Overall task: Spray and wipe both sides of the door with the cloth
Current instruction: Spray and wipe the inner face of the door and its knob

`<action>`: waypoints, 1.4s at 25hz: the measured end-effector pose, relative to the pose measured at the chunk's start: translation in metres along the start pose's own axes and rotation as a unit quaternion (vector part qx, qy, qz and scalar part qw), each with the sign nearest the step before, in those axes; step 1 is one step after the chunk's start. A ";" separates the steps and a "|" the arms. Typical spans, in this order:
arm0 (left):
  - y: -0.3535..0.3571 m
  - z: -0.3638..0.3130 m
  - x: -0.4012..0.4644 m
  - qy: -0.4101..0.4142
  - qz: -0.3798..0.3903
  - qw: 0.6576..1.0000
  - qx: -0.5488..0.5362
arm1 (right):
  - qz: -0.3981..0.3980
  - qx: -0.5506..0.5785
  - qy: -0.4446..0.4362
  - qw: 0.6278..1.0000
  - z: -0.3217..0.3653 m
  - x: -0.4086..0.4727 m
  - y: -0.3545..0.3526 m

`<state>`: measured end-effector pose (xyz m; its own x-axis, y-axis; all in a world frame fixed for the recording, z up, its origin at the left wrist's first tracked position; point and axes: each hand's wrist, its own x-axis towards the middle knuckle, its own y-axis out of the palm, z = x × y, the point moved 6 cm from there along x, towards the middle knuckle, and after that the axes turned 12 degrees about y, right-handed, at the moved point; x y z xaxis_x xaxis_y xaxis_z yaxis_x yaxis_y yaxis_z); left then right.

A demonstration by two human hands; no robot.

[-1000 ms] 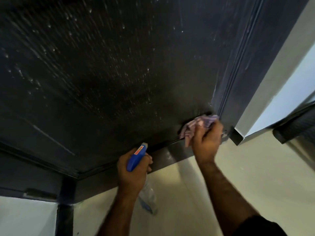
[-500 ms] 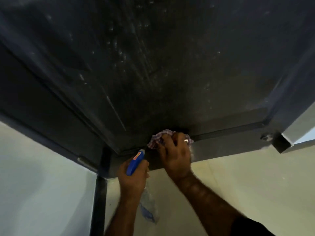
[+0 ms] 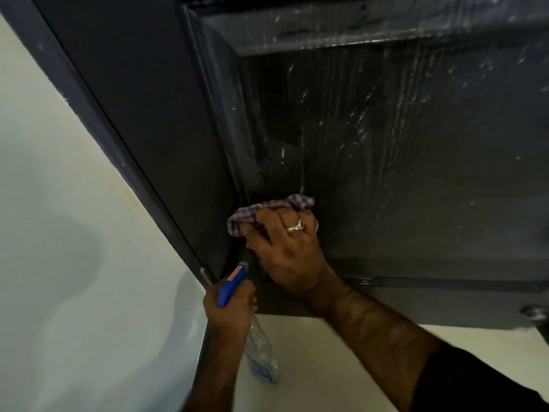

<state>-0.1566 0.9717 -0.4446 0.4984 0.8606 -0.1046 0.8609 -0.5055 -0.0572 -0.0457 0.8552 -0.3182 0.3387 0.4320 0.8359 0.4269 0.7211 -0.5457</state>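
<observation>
The dark door (image 3: 401, 150) fills the upper right, its panel streaked with wet spray drops. My right hand (image 3: 285, 248) presses a crumpled checked cloth (image 3: 267, 208) against the panel's lower left corner, beside the door's left stile. A ring shows on one finger. Just below and to the left, my left hand (image 3: 230, 307) grips a spray bottle (image 3: 258, 355) with a blue trigger head and a clear body that hangs down under the hand.
The dark door frame (image 3: 124, 138) runs diagonally along the left, with a pale wall (image 3: 59, 248) beyond it. A light floor (image 3: 341, 367) lies under the door's bottom edge. A small metal fitting (image 3: 534, 312) sits at the door's lower right.
My right hand has swept the cloth leftward along the bottom of the panel, from near the right edge to the left corner. The view has turned left with it. The left hand still holds the bottle.
</observation>
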 end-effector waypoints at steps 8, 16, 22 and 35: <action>-0.015 -0.010 -0.005 0.035 0.055 0.998 -0.001 | 0.179 -0.138 -0.273 0.935 -0.007 -0.072 0.032; -0.007 -0.028 0.002 0.059 0.065 0.996 -0.009 | 0.088 -0.139 -0.255 0.953 -0.016 -0.060 0.021; -0.012 -0.076 -0.009 0.067 0.079 0.995 -0.003 | 0.113 -0.162 -0.333 0.922 -0.016 -0.022 0.003; -0.032 -0.185 -0.008 0.147 0.035 0.986 -0.072 | 0.140 -0.213 -0.400 0.880 -0.011 0.029 -0.040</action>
<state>-0.1695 0.9924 -0.2584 0.5475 0.8148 0.1904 0.8180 -0.5692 0.0836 -0.0438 0.8323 -0.2729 -0.1460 0.9267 0.3464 0.7546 0.3308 -0.5668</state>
